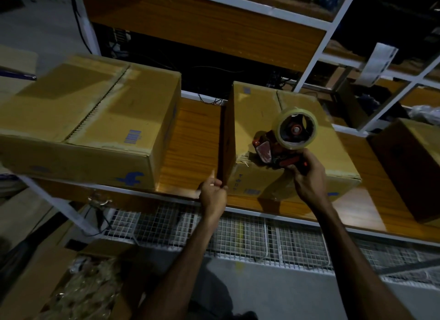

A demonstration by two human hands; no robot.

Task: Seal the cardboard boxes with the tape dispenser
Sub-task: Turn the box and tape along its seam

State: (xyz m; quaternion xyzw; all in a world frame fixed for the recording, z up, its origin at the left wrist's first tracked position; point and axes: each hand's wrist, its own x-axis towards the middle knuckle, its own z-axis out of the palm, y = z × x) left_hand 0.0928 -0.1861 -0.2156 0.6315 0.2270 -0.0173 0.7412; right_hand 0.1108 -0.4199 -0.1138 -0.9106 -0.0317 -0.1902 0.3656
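Note:
Two cardboard boxes stand on a wooden shelf (190, 138). The left box (95, 119) has its top flaps closed with a seam down the middle. My right hand (307, 176) grips the handle of a red tape dispenser (281, 143) carrying a clear tape roll, and its blade end rests on the near top edge of the right box (262, 115). My left hand (213, 193) pinches the lower left front corner of that box. The box's top flaps are closed.
A third, darker box (409, 167) sits at the shelf's right end. White metal rack posts (319, 45) rise behind. Wire mesh (238, 234) runs under the shelf. An open carton with packing material (78, 286) lies on the floor at lower left.

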